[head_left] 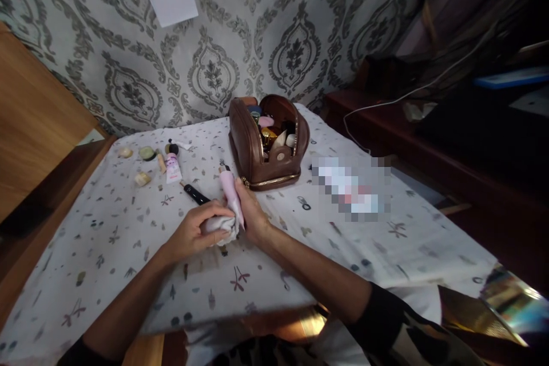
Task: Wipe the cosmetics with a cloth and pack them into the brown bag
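Observation:
My right hand (254, 214) is closed around a light pink squeeze tube (228, 184), its narrow end pointing toward the wall. A crumpled white cloth or wipe (222, 224) is bunched in my left hand (186, 231), pressed against the lower part of that tube. Just past my left fingers lies a slim black cosmetic tube (195, 194) on the patterned white cloth of the table (141, 263). Beyond my right hand stands a brown toiletry bag (245, 146), unzipped at the top, with several cosmetics showing inside.
A white and pink tube (173, 168) lies among several small jars and bottles, including a green-lidded jar (147, 153), at the back left. A pixelated item (351, 187) is right of the bag. A white cable (398, 102) hangs over a dark red shelf (364, 104).

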A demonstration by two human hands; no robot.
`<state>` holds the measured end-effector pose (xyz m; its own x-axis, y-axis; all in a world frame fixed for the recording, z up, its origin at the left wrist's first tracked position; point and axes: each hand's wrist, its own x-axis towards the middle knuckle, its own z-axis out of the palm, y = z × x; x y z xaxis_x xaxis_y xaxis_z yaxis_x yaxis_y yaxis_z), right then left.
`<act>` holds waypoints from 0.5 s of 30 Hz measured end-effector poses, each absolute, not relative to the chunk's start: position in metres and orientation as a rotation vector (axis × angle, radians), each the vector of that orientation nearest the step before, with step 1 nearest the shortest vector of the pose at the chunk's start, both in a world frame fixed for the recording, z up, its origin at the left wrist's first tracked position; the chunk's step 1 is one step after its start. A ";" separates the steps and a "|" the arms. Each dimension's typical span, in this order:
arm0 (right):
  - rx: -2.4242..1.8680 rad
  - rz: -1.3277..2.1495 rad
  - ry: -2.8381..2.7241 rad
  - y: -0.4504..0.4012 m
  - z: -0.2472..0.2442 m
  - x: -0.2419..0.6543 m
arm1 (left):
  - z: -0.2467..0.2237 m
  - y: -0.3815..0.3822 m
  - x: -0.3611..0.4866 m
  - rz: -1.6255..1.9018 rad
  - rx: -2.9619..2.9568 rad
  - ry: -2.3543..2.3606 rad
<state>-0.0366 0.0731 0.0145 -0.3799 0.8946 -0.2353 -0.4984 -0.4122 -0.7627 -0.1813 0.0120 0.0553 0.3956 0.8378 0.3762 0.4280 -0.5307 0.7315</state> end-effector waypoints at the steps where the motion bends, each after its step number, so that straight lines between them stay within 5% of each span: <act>1: -0.820 1.917 -0.705 0.072 0.016 -0.037 | 0.054 0.012 -0.180 1.005 2.144 1.050; 15: -0.660 2.207 -0.756 0.062 0.030 -0.039 | 0.050 0.022 -0.191 1.574 1.593 1.677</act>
<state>-0.0387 0.0623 0.0301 -0.6238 0.7471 -0.2296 -0.4494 -0.5831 -0.6768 -0.1908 0.0218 0.0503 -0.3120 0.8522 0.4201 0.4730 -0.2442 0.8466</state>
